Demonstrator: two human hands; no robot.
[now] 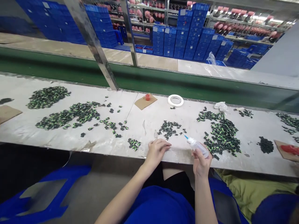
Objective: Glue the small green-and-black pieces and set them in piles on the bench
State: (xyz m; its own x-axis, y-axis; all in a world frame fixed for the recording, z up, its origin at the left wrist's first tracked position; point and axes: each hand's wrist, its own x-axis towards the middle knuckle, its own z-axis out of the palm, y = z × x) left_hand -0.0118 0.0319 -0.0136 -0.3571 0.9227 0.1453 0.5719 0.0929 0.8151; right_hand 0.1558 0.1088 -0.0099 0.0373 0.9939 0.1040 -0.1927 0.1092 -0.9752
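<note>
My right hand (202, 161) is wrapped round a small clear squeeze bottle (198, 147) with a blue nozzle tip. The bottle is tilted, its tip pointing up and left. My left hand (157, 151) rests at the table's front edge with its fingers pinched together; whatever they hold, if anything, is too small to make out. Just beyond both hands lies a loose heap of small black parts (168, 129). A small cluster of black-and-green parts (134, 144) sits left of my left hand. Right of the bottle spreads a larger pile of black-and-green parts (223, 133).
More black-and-green piles (79, 112) cover the left of the white table (130, 118). A tape roll (175, 100), cardboard with a red cap (147, 97) and crumpled tissue (220, 106) lie toward the back. A metal post (93, 43) rises there. Blue stools (53, 193) stand below.
</note>
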